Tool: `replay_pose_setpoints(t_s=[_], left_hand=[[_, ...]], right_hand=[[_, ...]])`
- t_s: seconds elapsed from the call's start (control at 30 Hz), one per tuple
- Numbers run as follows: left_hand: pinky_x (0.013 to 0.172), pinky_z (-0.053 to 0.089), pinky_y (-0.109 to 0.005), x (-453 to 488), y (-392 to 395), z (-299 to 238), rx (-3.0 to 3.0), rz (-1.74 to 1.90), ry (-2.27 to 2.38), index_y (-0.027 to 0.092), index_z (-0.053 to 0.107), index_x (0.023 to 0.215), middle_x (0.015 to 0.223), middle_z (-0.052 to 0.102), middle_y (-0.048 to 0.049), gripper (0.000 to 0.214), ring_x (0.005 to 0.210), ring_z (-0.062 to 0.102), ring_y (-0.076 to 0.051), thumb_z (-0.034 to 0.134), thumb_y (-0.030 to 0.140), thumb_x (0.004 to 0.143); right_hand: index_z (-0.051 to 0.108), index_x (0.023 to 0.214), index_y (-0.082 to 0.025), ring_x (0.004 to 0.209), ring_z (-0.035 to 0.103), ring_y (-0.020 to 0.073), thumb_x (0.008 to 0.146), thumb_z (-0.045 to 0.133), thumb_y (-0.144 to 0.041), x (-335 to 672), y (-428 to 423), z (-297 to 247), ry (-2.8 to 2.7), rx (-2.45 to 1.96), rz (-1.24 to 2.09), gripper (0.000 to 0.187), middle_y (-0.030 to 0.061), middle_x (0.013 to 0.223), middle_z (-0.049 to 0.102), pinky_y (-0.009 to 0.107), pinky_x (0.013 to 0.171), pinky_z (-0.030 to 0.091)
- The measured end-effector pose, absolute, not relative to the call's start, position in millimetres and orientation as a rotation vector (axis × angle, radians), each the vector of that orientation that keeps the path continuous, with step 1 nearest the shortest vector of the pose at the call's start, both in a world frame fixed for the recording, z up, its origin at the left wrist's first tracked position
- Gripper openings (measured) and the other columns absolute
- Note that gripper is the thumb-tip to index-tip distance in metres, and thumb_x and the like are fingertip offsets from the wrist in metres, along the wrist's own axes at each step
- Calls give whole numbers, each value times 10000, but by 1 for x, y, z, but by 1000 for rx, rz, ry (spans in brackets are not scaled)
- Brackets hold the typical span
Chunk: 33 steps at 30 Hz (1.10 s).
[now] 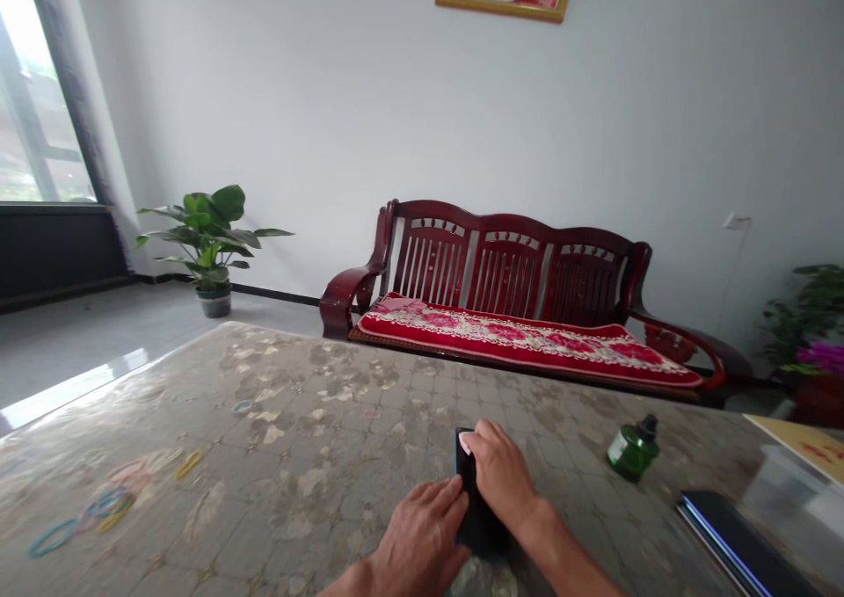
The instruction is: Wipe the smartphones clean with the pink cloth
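A black phone-like slab (484, 527) with a glossy dark face lies lengthwise on the patterned tablecloth (316, 456), pointing away from me. My left hand (425, 527) is at its left edge, fingers held together and touching it, the thumb side low by the near end. Over the far end, my right hand (499, 469) is closed with its fingertips pressed down. A small pale pinkish-white piece (465, 443) shows under those fingertips; its kind is too small to tell. Both hands cover much of the slab's sides.
A green bottle with a black cap (633, 447) stands to the right. Beyond it are a dark flat device (738, 540) and a clear plastic box (784, 491). Several coloured bands (109, 505) lie at left. Past the table stands a wooden bench (514, 272).
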State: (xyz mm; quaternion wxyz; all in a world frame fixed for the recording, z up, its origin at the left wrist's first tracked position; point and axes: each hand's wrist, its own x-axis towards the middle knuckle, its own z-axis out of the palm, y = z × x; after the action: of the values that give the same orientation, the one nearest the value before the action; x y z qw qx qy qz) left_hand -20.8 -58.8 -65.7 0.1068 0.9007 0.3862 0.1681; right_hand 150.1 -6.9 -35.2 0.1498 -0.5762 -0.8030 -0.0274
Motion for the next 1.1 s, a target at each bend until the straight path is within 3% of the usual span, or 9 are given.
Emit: replay_pose_setpoints(t_s=[0.2,0.5,0.8,1.1], left_hand=[[1105,386,-374,-19,-60,-69,2658,515,1157,196,516,1352,1441,518,-94,489,1280,516,-263,578,398,911],[1104,387,-382,-21,-60,-65,2659,481,1147,197,510,1365,1458,498,-107,485,1301,501,-264,564,396,925],[1114,378,-393,-20,-63,-56,2611,440,1165,193,513,1366,1461,493,-111,491,1305,496,-276,576,367,911],[1096,401,-378,-19,-62,-61,2655,471,1185,192,530,1351,1450,506,-109,457,1280,525,-265,571,327,916]], right_hand=[[669,885,-238,895,545,171,910,424,-52,159,-38,-36,-2374,-1544,-40,308,33,931,622,259,787,375],[699,919,-222,899,558,185,938,402,-103,169,5,-32,-2269,-1701,-96,321,59,926,637,261,797,398],[673,960,-245,900,550,166,926,404,-40,178,-49,-43,-2340,-1541,-40,340,25,924,607,247,803,376],[709,948,-227,905,569,174,953,404,-94,174,-3,-34,-2254,-1667,-92,334,46,915,633,245,803,391]])
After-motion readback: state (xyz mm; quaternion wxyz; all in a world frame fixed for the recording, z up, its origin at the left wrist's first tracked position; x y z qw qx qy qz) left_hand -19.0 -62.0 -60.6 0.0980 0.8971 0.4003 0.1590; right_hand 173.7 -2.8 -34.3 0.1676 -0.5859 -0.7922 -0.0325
